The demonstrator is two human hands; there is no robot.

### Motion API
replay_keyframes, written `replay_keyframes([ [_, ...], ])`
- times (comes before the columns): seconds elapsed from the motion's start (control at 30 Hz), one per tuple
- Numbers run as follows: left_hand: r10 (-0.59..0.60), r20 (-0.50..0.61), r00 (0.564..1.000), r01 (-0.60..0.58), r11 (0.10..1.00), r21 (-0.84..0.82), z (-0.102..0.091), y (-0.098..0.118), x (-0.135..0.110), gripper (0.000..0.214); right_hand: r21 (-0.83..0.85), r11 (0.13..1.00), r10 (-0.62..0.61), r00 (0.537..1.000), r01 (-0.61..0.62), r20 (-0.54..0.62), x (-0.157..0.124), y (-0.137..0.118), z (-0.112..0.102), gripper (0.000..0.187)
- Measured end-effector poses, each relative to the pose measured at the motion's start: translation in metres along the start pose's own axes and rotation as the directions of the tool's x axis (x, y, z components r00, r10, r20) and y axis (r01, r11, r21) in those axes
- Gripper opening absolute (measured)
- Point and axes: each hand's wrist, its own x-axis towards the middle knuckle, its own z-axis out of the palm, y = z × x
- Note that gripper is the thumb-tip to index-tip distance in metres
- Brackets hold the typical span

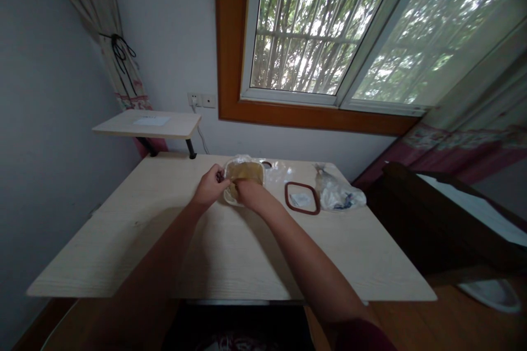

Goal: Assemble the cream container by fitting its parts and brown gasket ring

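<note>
A clear plastic container [245,171] with yellowish-brown contents sits near the far middle of a pale wooden table [230,241]. My left hand [212,185] is at the container's left edge, fingers pinched on its rim or a film there; what exactly they grip is too small to make out. My right hand [248,193] rests against the container's near side, fingers curled over it and mostly hidden. A brown rounded ring [302,198], like a lid seal, lies flat to the right with a small white packet inside it.
A crumpled clear plastic bag [338,194] lies right of the ring. A small raised shelf [149,123] stands at the table's far left corner. A window fills the wall behind. Dark furniture [444,219] stands close on the right.
</note>
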Motion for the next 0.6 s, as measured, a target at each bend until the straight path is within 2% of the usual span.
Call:
replay_keyframes([
  [0.1,-0.004,-0.016,1.000,0.005,1.000,0.013,-0.001,0.000,0.000,0.016,0.099,0.982,-0.142,0.978,0.159,-0.155,-0.027,0.003,-0.008,0.033],
  [0.2,-0.001,-0.020,1.000,0.002,1.000,0.027,-0.001,0.003,-0.001,0.016,0.101,0.973,-0.198,0.977,0.206,-0.080,-0.049,0.004,-0.004,0.048],
  [0.3,-0.001,-0.021,1.000,0.002,0.999,0.053,0.000,0.007,-0.002,0.016,-0.052,0.982,-0.186,0.977,0.181,-0.107,-0.056,0.003,0.008,0.060],
  [0.37,-0.009,-0.029,1.000,0.011,0.997,0.083,0.001,0.010,-0.003,0.016,-0.150,0.977,-0.169,0.977,0.150,-0.127,-0.053,0.002,0.017,0.055],
  [0.47,-0.025,-0.046,0.999,0.031,0.991,0.128,0.002,0.012,-0.005,0.017,-0.232,0.965,-0.159,0.977,0.123,-0.144,-0.047,0.006,0.024,0.034],
  [0.53,-0.033,-0.065,0.997,0.042,0.989,0.140,0.001,0.012,-0.005,0.018,-0.244,0.956,-0.208,0.964,0.165,-0.163,-0.045,0.011,0.025,0.023],
  [0.6,-0.037,-0.082,0.996,0.048,0.990,0.135,0.000,0.011,-0.004,0.017,-0.224,0.938,-0.308,0.931,0.263,-0.197,-0.047,0.018,0.023,0.023],
])
